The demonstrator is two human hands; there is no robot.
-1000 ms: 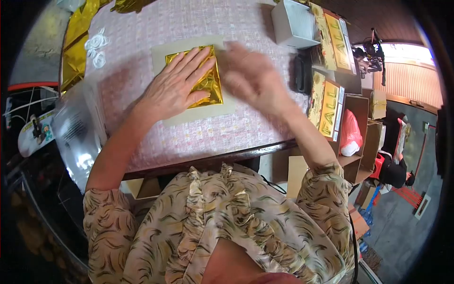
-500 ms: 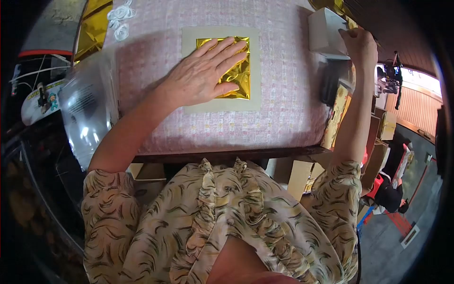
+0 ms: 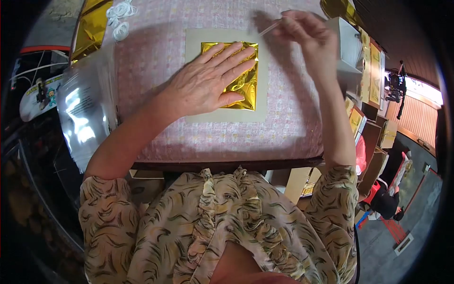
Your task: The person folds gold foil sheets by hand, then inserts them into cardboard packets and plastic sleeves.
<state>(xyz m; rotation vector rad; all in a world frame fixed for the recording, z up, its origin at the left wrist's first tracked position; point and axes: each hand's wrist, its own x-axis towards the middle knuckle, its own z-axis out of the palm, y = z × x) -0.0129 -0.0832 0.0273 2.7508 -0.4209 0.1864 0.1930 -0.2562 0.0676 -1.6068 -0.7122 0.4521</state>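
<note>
My left hand (image 3: pixel 208 80) lies flat, fingers a little spread, on a shiny gold foil square (image 3: pixel 247 85). Beneath the foil is a larger greyish-beige board (image 3: pixel 226 116), which rests on the pinkish checked cloth (image 3: pixel 293 123). Raised to the right of the board, my right hand (image 3: pixel 309 40) pinches a thin, clear strip (image 3: pixel 268 29) that looks like a bit of tape. The strip's free end points down and left, toward the board's upper right corner, apart from the foil.
White string bundles (image 3: pixel 120 19) lie at the upper left, near gold foil (image 3: pixel 92 28). Clear plastic bags (image 3: pixel 87 109) hang over the left edge. A white box (image 3: pixel 344 45) stands at the right edge, beside cartons (image 3: pixel 373 71). Another person (image 3: pixel 387 199) is far off at the right.
My right hand has moved left from the white box toward the board, and the clear strip now shows in its fingers. My left hand stays flat on the foil.
</note>
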